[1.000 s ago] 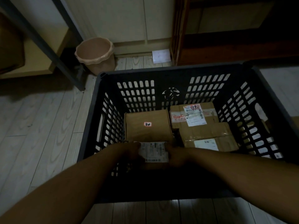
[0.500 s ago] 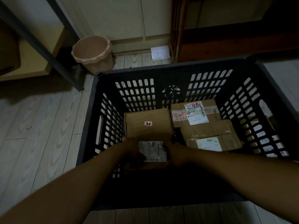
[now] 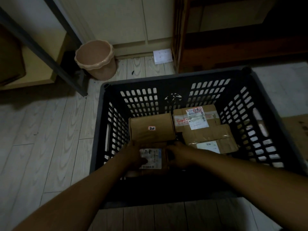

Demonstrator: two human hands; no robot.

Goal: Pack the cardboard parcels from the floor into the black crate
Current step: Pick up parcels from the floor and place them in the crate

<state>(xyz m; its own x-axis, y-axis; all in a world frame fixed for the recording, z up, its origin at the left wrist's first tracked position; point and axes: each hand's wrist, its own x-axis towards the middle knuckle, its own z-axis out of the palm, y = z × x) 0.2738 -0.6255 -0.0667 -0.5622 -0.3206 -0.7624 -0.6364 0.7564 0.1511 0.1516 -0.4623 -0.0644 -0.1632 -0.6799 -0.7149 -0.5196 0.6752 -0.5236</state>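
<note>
Fingers [image 3: 175, 147] curled round parcel [image 3: 152, 157], low inside crate [image 3: 166, 83]

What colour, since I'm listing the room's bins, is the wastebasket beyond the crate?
The wastebasket is pale pink, seen best in the head view.

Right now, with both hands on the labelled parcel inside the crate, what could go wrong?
Fingers of the left hand and right hand could get pinched between the labelled parcel and the sticker-marked parcel just behind it. The front right parcel overlaps the rear right parcel and might shift if bumped.
</note>
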